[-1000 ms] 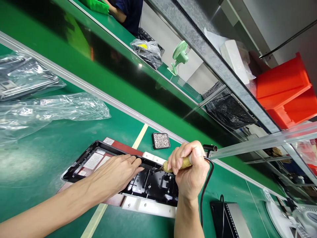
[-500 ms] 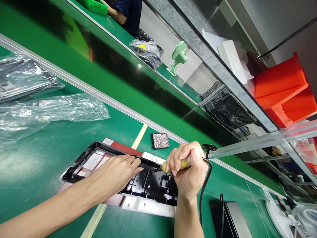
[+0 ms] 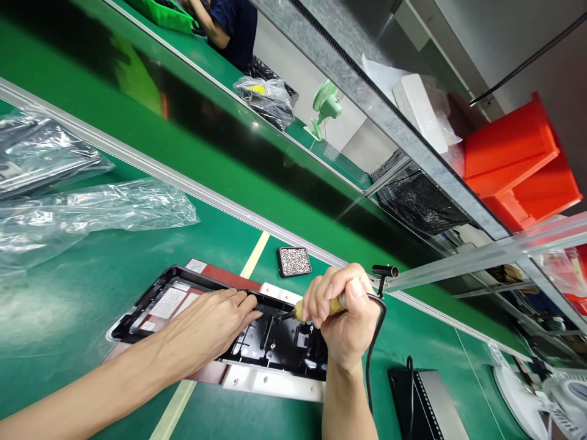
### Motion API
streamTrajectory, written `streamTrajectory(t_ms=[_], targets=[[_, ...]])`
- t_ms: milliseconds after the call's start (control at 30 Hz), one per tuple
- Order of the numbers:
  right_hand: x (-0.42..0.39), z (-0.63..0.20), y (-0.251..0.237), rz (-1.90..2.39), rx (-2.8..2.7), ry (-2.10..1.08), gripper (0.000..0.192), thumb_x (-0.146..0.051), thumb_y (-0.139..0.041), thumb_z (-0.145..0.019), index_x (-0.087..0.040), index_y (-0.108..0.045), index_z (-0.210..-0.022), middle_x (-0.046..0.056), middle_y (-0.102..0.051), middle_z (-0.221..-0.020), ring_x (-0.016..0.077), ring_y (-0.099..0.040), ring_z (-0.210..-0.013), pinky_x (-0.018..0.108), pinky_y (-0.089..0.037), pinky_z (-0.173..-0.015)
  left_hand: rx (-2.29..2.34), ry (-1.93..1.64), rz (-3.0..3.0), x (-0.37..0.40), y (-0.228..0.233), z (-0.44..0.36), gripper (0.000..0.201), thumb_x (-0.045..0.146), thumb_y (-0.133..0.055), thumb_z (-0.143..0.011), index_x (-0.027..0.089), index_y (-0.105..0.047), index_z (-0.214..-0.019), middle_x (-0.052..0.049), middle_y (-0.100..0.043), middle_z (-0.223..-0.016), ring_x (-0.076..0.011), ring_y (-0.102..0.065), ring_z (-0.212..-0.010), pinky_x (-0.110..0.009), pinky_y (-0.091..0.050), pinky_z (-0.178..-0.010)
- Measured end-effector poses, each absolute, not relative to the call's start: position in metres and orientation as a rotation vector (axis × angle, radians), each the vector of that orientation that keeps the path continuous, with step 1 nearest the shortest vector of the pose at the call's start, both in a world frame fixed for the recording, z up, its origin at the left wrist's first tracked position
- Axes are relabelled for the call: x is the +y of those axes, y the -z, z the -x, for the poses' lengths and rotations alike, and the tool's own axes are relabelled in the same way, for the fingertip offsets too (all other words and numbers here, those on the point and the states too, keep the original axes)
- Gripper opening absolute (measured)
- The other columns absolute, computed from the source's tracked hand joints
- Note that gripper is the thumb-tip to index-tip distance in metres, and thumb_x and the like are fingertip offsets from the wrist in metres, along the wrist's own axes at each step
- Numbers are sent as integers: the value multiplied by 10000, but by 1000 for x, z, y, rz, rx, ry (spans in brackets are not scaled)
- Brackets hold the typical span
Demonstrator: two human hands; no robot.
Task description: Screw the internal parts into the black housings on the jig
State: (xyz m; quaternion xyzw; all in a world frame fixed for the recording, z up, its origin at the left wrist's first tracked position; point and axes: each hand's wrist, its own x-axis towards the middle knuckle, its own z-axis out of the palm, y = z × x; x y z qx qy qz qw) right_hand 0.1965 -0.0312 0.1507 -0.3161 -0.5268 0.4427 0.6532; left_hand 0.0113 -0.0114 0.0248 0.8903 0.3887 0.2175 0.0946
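Black plastic housing [image 3: 275, 342] on white fixture, green bench | left hand [image 3: 208, 324] flat, pressing housing steady | right hand [image 3: 343, 318] clenched round yellow-handled corded soldering iron [image 3: 316, 307] | keep tip vertical, pressure light

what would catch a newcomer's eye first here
Low in the middle, the right hand grips a corded soldering iron, its tip down on a black plastic housing, while the left hand lies flat on that housing. At upper right, bright orange bins stand out above the green bench, with crumpled clear bags at left.
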Motion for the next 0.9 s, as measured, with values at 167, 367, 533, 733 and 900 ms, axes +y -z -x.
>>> streamTrajectory(t_ms=[167, 367, 533, 733, 900], targets=[[-31, -194, -151, 780, -1159, -936, 356, -389, -568, -1119, -212, -605, -813, -82, -492, -529, 88, -424, -396, 225, -465, -411, 1122, -602, -2764, -12, -22, -11, 280, 242, -591, -1096, 208, -628, -820, -45, -734, -739, -287, -737, -665, -352, -350, -564], [-31, -195, -151, 767, -1182, -925, 338, -366, -571, -1130, -211, -620, -834, -79, -504, -555, 80, -441, -414, 218, -482, -429, 1112, -625, -2749, -11, -23, -11, 258, 219, -622, -1081, 204, -636, -824, -42, -731, -736, -288, -721, -646, -355, -356, -562], [-33, -195, -152, 728, -1255, -972, 314, -373, -578, -1118, -218, -622, -848, -86, -478, -546, 88, -430, -406, 235, -485, -424, 1130, -614, -2743, -11, -23, -12, 259, 226, -624, -1082, 207, -638, -825, -40, -741, -748, -292, -742, -654, -373, -361, -558], [-35, -196, -163, 733, -1195, -826, 366, -337, -504, -1147, -220, -621, -820, -88, -450, -538, 69, -398, -392, 194, -468, -411, 1113, -641, -2771, -12, -21, -10, 301, 240, -576, -1102, 215, -622, -806, -35, -726, -733, -279, -729, -643, -378, -364, -569], [-39, -211, -177, 791, -1083, -585, 401, -355, -473, -1143, -230, -574, -776, -94, -417, -514, 69, -330, -350, 178, -411, -345, 1090, -680, -2797, -12, -16, -9, 372, 258, -480, -1142, 227, -605, -793, -29, -703, -708, -262, -696, -626, -382, -347, -578]])
